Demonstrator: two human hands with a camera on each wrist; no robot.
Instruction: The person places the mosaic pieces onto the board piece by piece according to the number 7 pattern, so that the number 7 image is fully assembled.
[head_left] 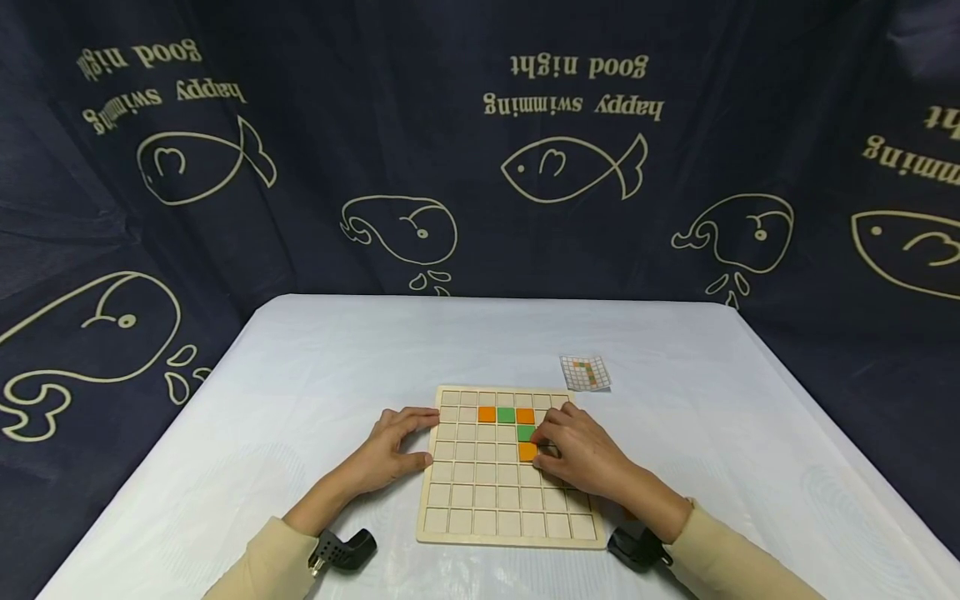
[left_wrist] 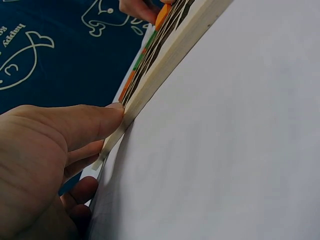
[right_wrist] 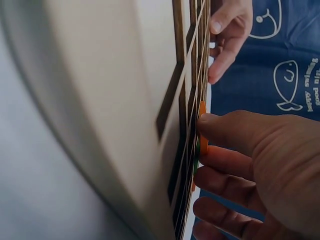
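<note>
A square wooden grid board [head_left: 485, 522] lies on the table. Its upper rows hold an orange tile [head_left: 487, 414], a green tile [head_left: 506, 414] and another orange tile [head_left: 525, 416] side by side. Below the last of these sits a second green tile [head_left: 526, 433]. My right hand [head_left: 583, 450] pinches the lowest orange tile [head_left: 527, 452] between thumb and fingers, close over the board. In the right wrist view that tile [right_wrist: 203, 142] stands slightly tilted at the grid. My left hand [head_left: 390, 450] rests at the board's left edge, thumb [left_wrist: 107, 120] against its wooden rim, fingers loosely extended.
A small printed card [head_left: 586, 373] with a coloured grid pattern lies behind the board's far right corner. The white table [head_left: 345, 350] ends at a dark curtain [head_left: 465, 100] with fish drawings. Black wrist cameras [head_left: 352, 550] sit near the board's front corners.
</note>
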